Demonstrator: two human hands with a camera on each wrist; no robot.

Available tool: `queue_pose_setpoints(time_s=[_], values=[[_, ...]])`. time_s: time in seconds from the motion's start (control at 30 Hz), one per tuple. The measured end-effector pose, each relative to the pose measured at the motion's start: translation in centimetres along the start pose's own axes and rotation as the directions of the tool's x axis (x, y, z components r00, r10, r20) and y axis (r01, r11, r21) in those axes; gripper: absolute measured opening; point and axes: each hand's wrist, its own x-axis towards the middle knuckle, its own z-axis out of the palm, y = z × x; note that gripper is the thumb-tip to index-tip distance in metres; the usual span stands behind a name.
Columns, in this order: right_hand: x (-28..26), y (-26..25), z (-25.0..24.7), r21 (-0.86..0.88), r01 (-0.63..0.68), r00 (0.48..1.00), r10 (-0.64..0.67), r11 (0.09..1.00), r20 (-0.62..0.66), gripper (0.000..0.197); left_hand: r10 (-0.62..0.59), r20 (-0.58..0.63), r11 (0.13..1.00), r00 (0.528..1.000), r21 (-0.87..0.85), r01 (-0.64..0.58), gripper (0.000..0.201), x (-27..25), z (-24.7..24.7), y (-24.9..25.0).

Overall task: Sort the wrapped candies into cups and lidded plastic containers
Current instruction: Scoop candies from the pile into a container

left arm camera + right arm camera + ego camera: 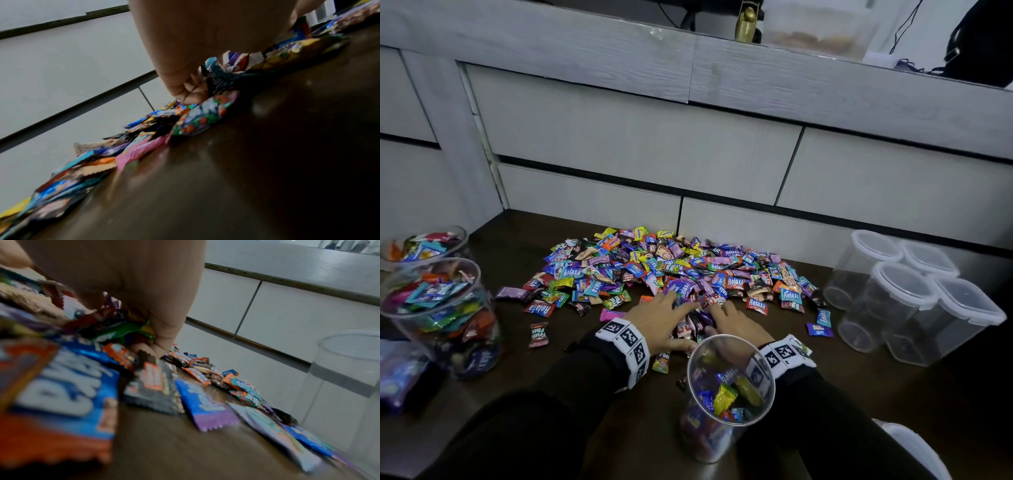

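Both my hands are down in the near edge of the candy pile [674,270], which is spread across the middle of the dark table [825,394] right up against the white drawer fronts [640,144]. My left hand [659,320] lies palm down with the fingers stretched forward onto the wrappers; from the left wrist view the fingertips [191,95] bend down and touch the candies, but I can't tell if anything is actually pinched. My right hand [736,323] is just beside it, fingers angled toward the left one, and in the right wrist view the fingers [164,331] curl around a bunch of wrappers, green and red ones among them, though it's blurry. Right in front of me stands a clear cup [726,394] partly filled with candies, close to my right wrist. On the left side of the table there's a big clear cup [445,315] stuffed with wrappers and another one [424,245] behind it, also holding candies. Over on the right, well apart from the pile, sits a cluster of clear lidded containers [907,298], lids on. A few loose candies lie around the edges, like a red one [538,334] on the left and two blue ones [822,323] on the right.
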Motion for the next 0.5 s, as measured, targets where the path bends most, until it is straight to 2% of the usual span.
queue_pose_setpoints(time_s=[0.13, 0.33, 0.5], values=[[-0.2, -0.3, 0.7, -0.06, 0.06, 0.998, -0.06, 0.996, 0.004, 0.068, -0.017, 0.034, 1.0, 0.999, 0.019, 0.016, 0.079, 0.3, 0.0, 1.2], [0.4, -0.2, 0.5, -0.032, 0.11, 0.992, -0.107, 0.993, 0.069, 0.066, -0.014, 0.112, 0.998, 0.994, -0.064, 0.021, 0.059, 0.3, -0.3, 1.6], [0.5, 0.4, -0.1, 0.02, 0.047, 0.985, -0.05, 0.999, 0.165, 0.061, -0.004, 0.075, 0.999, 0.997, -0.048, 0.008, 0.038, 0.0, -0.6, 1.2]])
